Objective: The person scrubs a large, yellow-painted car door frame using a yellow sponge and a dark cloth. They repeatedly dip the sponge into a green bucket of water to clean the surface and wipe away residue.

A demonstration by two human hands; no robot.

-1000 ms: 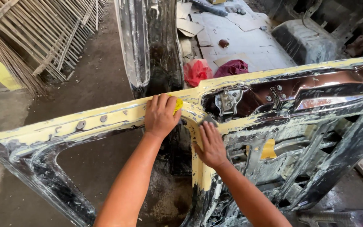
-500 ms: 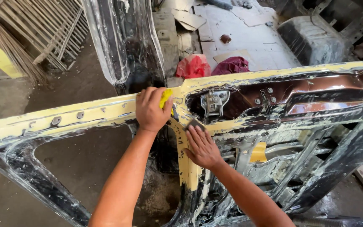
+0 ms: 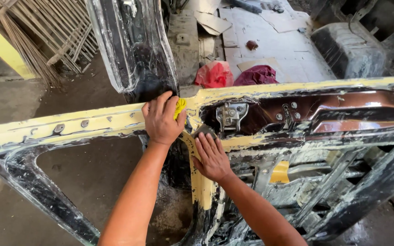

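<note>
A stripped car door frame (image 3: 92, 123), dark metal with pale yellow filler along its top edge, lies across the view. My left hand (image 3: 161, 119) presses a small yellow pad (image 3: 180, 106) against the yellow top edge near the door's latch bracket (image 3: 230, 114). My right hand (image 3: 211, 156) lies flat, fingers spread, on the frame's yellow-coated upright pillar just below, with a dark piece under the fingertips.
Another dark, glossy car panel (image 3: 133, 45) stands upright behind the frame. Red cloths (image 3: 233, 75) lie on a pale floor with scraps of cardboard (image 3: 210, 20). A bundle of thin sticks (image 3: 46, 36) leans at the upper left. The ground below is wet concrete.
My left hand with the yellow pad has slid left along the top edge and back a little. My right hand has moved slightly up the pillar.
</note>
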